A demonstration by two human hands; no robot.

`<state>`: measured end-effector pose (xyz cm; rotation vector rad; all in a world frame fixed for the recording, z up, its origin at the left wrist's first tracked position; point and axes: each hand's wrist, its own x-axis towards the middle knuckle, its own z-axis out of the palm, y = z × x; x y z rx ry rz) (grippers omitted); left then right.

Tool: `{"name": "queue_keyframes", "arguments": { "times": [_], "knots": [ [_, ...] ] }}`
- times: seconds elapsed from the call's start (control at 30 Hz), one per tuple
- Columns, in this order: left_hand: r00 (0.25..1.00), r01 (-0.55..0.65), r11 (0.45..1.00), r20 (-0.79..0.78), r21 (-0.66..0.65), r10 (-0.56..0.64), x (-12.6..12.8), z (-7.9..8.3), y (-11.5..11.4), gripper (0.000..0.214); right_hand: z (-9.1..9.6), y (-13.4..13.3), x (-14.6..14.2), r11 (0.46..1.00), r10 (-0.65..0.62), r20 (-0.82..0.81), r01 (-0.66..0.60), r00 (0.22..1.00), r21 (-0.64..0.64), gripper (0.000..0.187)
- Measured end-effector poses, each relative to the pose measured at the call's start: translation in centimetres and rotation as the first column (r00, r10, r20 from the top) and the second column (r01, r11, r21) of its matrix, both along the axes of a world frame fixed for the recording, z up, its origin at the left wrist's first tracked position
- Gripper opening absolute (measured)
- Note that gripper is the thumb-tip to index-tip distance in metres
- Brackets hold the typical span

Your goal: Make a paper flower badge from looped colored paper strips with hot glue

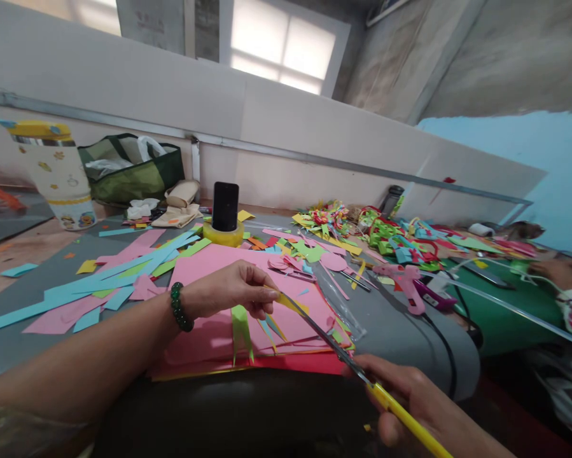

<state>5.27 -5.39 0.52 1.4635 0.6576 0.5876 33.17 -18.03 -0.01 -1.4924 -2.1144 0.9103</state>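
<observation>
My left hand [240,289], wearing a dark green bead bracelet, pinches a narrow yellow paper strip [291,304] between thumb and fingers. My right hand [404,397] is closed on a pair of scissors with yellow handles [407,423]. Their blades [331,340] point up and left and reach the strip; whether they are cutting into it I cannot tell. Below both hands lies a stack of pink paper sheets [204,334] with red sheets [305,364] underneath. A folded green paper piece [240,334] and thin coloured slivers rest on the stack.
Blue paper strips [123,267] spread at left. A phone [225,205] stands in a yellow tape roll [223,235]. A tumbler [59,178] and green bag [133,168] stand behind. At right are a pink glue gun [407,283], paper scraps and another person's hand [560,277].
</observation>
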Motion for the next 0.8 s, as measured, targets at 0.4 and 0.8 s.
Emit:
{"name": "queue_keyframes", "arguments": {
  "times": [0.4,0.8],
  "knots": [
    [0.997,0.002,1.000,0.077,0.004,-0.002,-0.1,-0.3,0.4,0.032,-0.8,4.7,5.5,0.867,-0.477,0.511,0.285,0.715,0.409,0.056],
    [0.982,-0.018,1.000,0.189,-0.002,0.018,-0.2,-0.9,1.1,0.041,1.8,8.8,5.9,0.875,-0.462,0.696,0.151,0.550,0.460,0.028]
  ]
}}
